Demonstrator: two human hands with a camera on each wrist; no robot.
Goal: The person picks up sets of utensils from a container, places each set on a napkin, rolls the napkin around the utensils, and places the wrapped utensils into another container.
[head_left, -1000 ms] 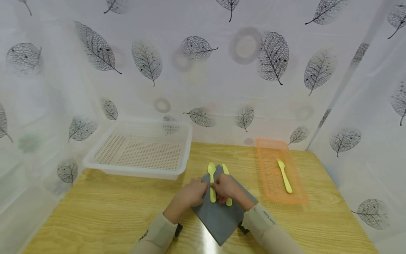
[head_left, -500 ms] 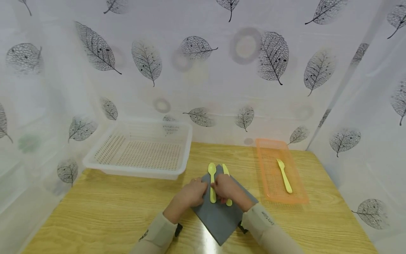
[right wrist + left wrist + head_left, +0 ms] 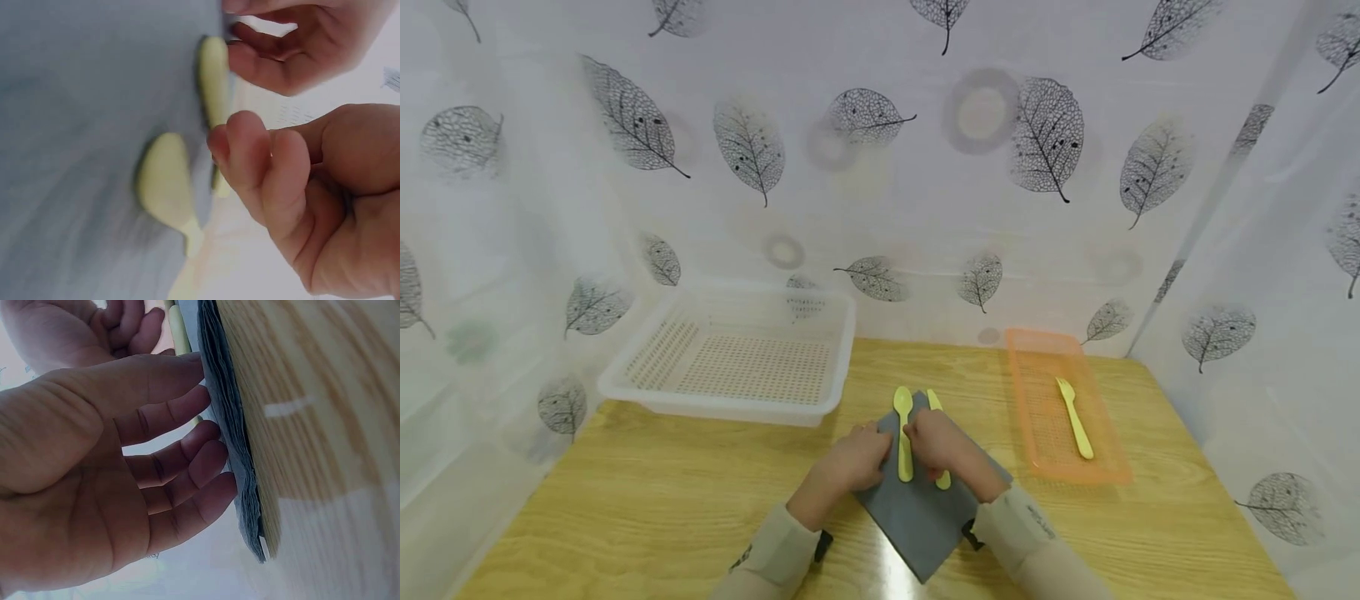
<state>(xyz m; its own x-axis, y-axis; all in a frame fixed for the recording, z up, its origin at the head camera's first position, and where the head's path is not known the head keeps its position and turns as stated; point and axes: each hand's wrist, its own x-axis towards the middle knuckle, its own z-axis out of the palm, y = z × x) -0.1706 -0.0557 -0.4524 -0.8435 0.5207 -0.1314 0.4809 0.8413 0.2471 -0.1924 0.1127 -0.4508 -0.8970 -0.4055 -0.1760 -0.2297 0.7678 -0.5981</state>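
A folded grey napkin (image 3: 917, 521) lies slantwise on the table, bearing a yellow spoon (image 3: 906, 468) and a yellow knife (image 3: 943, 481). My left hand (image 3: 855, 458) rests its fingertips on the napkin's left part; the left wrist view has thumb and relaxed fingers (image 3: 219, 487) against its surface. Over the napkin, my right hand (image 3: 938, 440) has curled fingers at the middle of the spoon's handle and seems to pinch it. The right wrist view shows fingertips (image 3: 247, 134) crossing that handle, with the knife (image 3: 165, 181) beside them. The right hand covers the knife's middle.
An orange basket (image 3: 1116, 471) at the right has a yellow fork (image 3: 1078, 429) in it. A large white plastic basket (image 3: 722, 404) stands at the back left. A leaf-patterned curtain (image 3: 895, 200) hangs behind the wooden table (image 3: 662, 500).
The spoon has shifted very slightly to the right, and my right fingertips now sit more at its right edge. My left hand and the napkin look almost still.
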